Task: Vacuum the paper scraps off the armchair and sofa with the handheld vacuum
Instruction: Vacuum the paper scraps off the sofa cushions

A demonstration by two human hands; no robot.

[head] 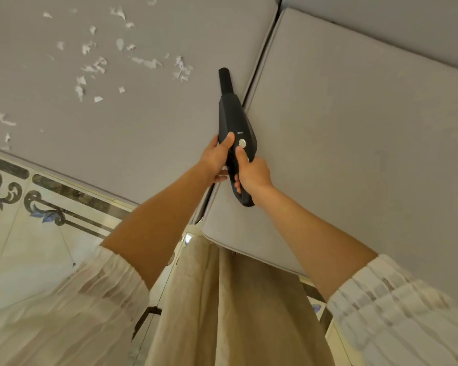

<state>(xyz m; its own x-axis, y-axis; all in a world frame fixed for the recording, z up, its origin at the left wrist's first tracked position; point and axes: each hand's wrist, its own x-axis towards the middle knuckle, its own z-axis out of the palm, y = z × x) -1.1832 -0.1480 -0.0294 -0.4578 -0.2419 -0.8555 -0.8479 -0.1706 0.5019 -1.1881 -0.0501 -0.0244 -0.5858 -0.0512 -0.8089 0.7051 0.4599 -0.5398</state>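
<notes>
- While both hands grip the vacuum (234, 122), the right hand (251, 175) curls round its handle and the left hand (217, 158) steadies its body, thumb near the button (242, 143)
- Paper scraps (95, 64) lie on the left cushion (143, 128), apart from the nozzle; it looks like the vacuum is being switched on, and the next move calls for swinging it left

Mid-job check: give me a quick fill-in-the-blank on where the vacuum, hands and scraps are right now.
1. The handheld vacuum is held by ____ hands.
2. The paper scraps lie on the ____ cushion.
3. The vacuum's nozzle points ____ from the person.
4. The right hand's thumb rests just below the round ____.

Missing words: both; left; away; button
</notes>
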